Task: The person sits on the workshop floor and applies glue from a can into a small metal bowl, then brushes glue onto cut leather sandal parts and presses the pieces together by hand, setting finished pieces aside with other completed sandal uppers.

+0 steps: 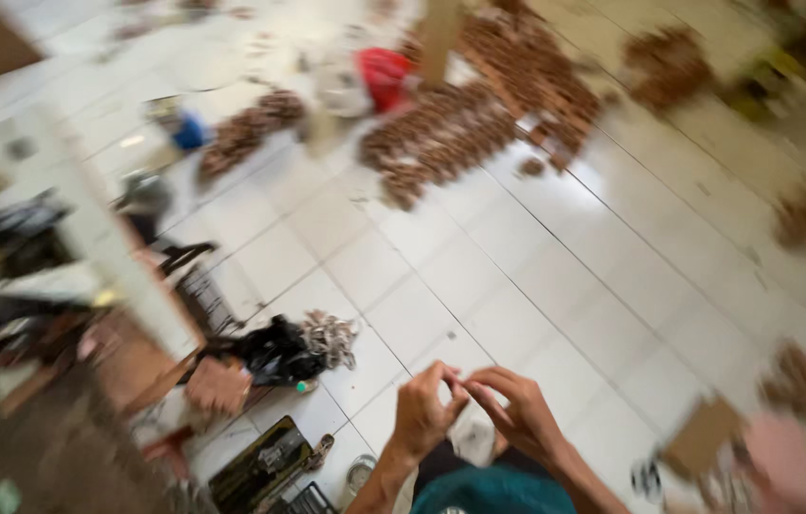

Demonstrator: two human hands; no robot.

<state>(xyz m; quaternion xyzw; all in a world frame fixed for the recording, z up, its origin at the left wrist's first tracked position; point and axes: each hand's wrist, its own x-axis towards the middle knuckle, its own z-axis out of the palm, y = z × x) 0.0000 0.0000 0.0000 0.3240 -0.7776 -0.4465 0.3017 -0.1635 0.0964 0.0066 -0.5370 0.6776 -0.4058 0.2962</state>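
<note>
While fingertips meet | left hand (425, 411) | right hand (517, 411) | two hands

White tiled floor (517, 276), brightly lit, with brown heaps (441, 138), possibly small wooden pieces, scattered across it.

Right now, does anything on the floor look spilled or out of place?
Yes. Heaps of small brown pieces lie scattered loose over the white tiled floor, not in any container. The picture is blurred, so what they are is unclear. Both hands meet fingertip to fingertip.
</note>
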